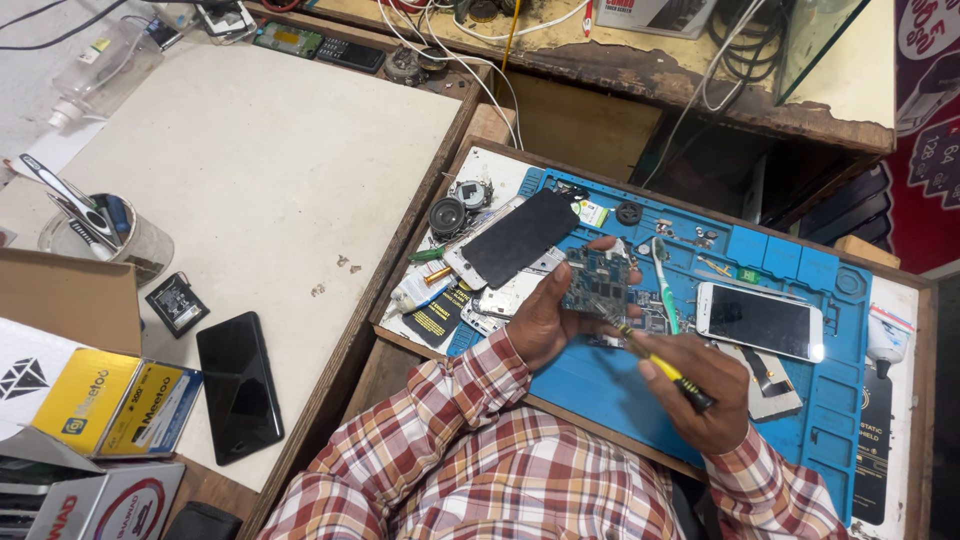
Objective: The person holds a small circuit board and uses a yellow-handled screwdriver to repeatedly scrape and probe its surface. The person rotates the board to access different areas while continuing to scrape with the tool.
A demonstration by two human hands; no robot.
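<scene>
My left hand (548,318) holds a small blue-green circuit board (596,281) tilted above the blue work mat (600,385). In my right hand (705,392) is a screwdriver with a yellow and black handle (672,375), its tip touching the board's lower edge. A white phone with a dark screen (760,320) lies on the mat just right of the board. A toothbrush (664,285) lies between the board and that phone. A black screen panel (518,237) rests at the mat's left end over other phone parts.
Round speaker parts (448,214), small screws and a tube lie around the mat's left end. On the white table to the left sit a black phone (239,385), a small battery (176,303), a tool cup (105,232) and yellow boxes (120,402). Cables hang over the back shelf.
</scene>
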